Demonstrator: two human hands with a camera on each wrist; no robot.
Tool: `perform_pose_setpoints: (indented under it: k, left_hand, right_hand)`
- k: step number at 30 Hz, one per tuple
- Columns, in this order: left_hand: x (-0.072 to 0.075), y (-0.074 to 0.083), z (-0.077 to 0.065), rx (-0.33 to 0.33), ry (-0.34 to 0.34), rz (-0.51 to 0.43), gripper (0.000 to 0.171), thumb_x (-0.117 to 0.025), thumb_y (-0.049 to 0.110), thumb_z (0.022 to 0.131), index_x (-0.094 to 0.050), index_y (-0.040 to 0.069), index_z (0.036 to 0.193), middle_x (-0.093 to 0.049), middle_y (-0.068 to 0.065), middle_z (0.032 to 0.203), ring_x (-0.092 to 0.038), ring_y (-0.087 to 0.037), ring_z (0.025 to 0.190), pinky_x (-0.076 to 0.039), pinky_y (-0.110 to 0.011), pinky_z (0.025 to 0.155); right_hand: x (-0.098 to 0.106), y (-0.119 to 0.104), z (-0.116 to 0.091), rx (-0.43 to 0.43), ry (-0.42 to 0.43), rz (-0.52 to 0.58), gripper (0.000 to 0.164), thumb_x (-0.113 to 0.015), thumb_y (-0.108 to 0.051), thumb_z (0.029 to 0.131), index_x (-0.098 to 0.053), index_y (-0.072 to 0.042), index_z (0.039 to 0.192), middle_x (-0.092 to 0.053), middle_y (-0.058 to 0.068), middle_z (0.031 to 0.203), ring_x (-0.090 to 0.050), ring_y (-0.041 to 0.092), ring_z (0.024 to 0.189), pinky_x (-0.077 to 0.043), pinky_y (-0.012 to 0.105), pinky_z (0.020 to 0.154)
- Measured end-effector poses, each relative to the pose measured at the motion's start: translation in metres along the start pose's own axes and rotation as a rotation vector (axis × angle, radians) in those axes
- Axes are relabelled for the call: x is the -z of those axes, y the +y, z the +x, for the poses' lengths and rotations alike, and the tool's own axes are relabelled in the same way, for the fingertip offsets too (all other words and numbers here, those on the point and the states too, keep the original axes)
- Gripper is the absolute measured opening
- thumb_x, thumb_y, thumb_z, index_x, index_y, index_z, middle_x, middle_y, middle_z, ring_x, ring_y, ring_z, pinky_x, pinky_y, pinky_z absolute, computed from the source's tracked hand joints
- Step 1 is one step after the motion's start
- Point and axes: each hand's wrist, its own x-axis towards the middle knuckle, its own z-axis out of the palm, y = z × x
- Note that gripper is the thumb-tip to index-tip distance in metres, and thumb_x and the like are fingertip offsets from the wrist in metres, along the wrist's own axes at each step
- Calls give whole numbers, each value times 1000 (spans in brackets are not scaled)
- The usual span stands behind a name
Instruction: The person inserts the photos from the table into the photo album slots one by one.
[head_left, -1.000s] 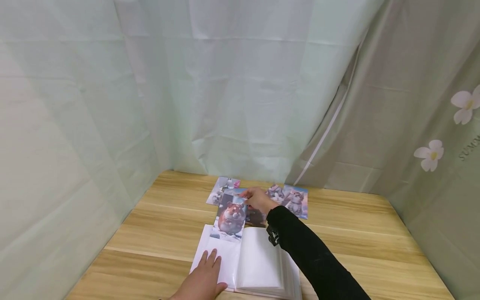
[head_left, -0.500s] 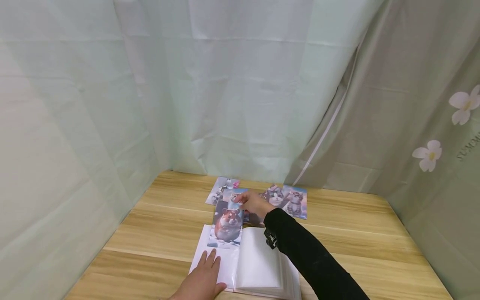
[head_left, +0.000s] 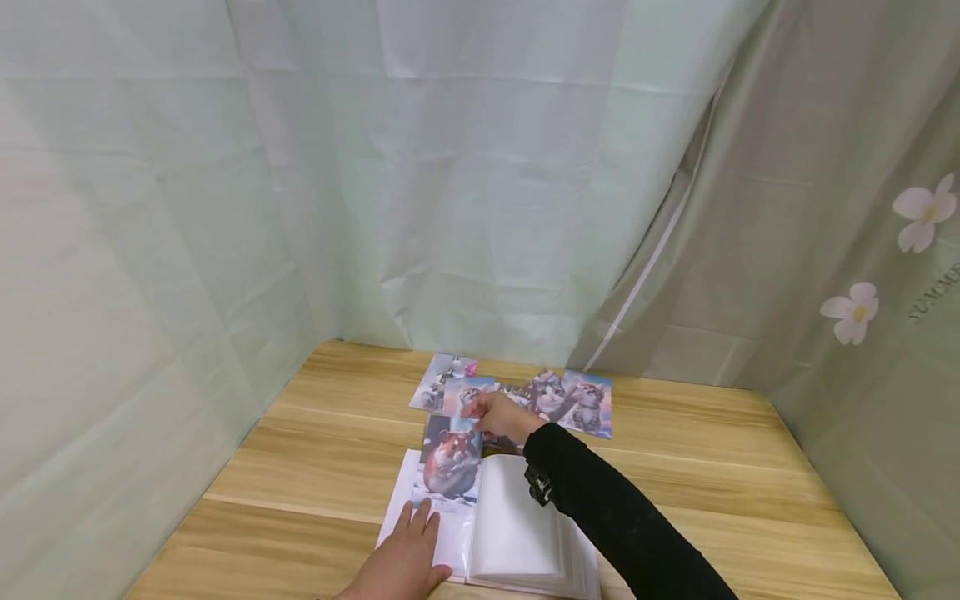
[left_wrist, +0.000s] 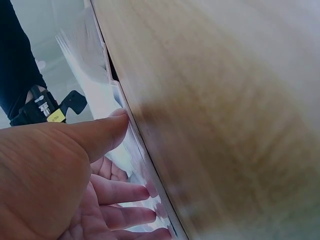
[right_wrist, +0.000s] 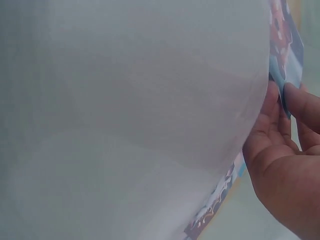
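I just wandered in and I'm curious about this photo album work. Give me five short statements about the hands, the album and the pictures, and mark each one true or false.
1. The right hand pinches the hamster photo near its upper end. True.
2. The album is closed. False: the album lies open on the wooden table.
3. The left hand touches the left side of the album. True.
4. The sleeve on the right arm is white. False: the sleeve is black.
5. The kitten photo farthest to the right lies beyond the album. True.
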Motion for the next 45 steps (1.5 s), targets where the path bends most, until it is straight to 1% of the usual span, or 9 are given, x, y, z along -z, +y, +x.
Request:
perform_pose_setpoints:
  k: [6,10,15,20,28,33,37,42,45]
  left_hand:
    - [0,1,0,-9,15,17,68,-79,36,82,-60,-16,121,-53,-35,133,-49,-57,122,-49,-58,95]
    - [-1,1,-1,-17,24,25,68,-79,37,82,-60,-16,121,-54,-35,133,-50,-57,121,-50,-58,95]
    - [-1,1,0,-25,29,32,69,-79,37,81,-60,-17,120,-55,-35,131,-51,-58,120,-49,-58,95]
    - [-1,1,1,-35,18,43,69,-79,37,82,-60,-17,119,-55,-35,130,-50,-57,121,-47,-58,98]
    - [-2,0,0,-36,22,37,69,-78,38,82,-60,-17,120,-55,-36,130,-51,-57,120,-48,-58,96]
    - [-3,0,1,-35,15,43,69,-78,38,82,-60,-17,119,-56,-36,130,-51,-57,120,-48,-58,97]
    - [-4,-1,1,-33,6,44,69,-78,39,82,-60,-17,118,-55,-36,131,-51,-58,120,-49,-58,95]
    - [-6,-2,1,-48,37,63,69,-79,38,81,-60,-17,118,-56,-36,129,-52,-58,119,-49,-58,96]
    - [-6,-2,1,-43,43,43,70,-80,37,80,-60,-17,119,-55,-36,130,-51,-58,119,-48,-59,96]
  right_hand:
    - [-3,2,-2,-9,12,-5,24,-65,17,85,-72,2,102,-57,4,83,-52,13,60,-56,29,59]
    - [-6,1,-3,-22,15,6,23,-66,17,85,-72,1,100,-52,4,81,-50,13,57,-54,27,55]
    - [-10,2,-5,-28,-10,13,22,-66,17,84,-72,2,98,-53,4,81,-49,12,57,-51,23,52]
    - [-14,2,-6,-45,-37,18,20,-66,16,84,-72,1,96,-52,4,79,-48,12,54,-49,23,51]
    - [-15,4,-8,-61,-73,0,17,-67,13,86,-72,-1,94,-51,2,75,-47,13,52,-47,23,50]
    - [-16,2,-11,-34,-65,-56,13,-66,9,88,-72,-2,93,-55,1,75,-46,11,53,-46,22,50]
    - [-17,-2,-14,-31,-68,-125,13,-63,6,91,-72,-3,92,-60,1,81,-46,12,55,-45,23,51]
    - [-19,-6,-17,-8,-69,-216,13,-63,4,92,-73,-4,89,-63,0,86,-49,12,62,-46,23,54]
    - [-21,-7,-18,20,-76,-253,13,-64,5,91,-74,-3,88,-64,0,84,-50,10,66,-46,22,56]
